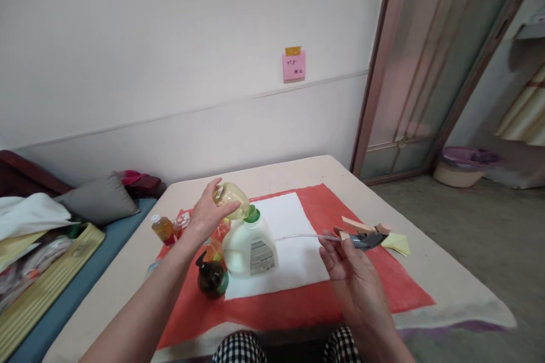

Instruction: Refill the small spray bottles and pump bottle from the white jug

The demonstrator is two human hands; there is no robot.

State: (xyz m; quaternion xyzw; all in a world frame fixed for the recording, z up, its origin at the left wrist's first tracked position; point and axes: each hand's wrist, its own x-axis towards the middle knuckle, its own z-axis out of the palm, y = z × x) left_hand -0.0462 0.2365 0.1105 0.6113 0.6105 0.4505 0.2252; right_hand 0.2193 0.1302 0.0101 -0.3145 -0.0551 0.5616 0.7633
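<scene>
My left hand (pixel 210 210) is closed round a clear bottle (pixel 235 199) with pale yellow liquid. The bottle is tilted, its mouth down at the green neck (pixel 252 215) of a large whitish jug (pixel 244 249). That jug stands upright on a white sheet (pixel 293 264). My right hand (pixel 355 272), palm up, grips a dark grey pump head (pixel 361 241), whose long clear tube (pixel 300 236) points left towards the jug. Beige pieces (pixel 358 225) show beside the pump head; I cannot tell what they are. Left of the jug stands a dark pump bottle (pixel 212 279).
A red cloth (pixel 409 289) lies under the sheet on the pale table (pixel 464 289). An amber bottle (pixel 164 229) and orange containers stand at the left. Yellow paper notes (pixel 397 243) lie at the right. A pink note (pixel 294 66) hangs on the wall.
</scene>
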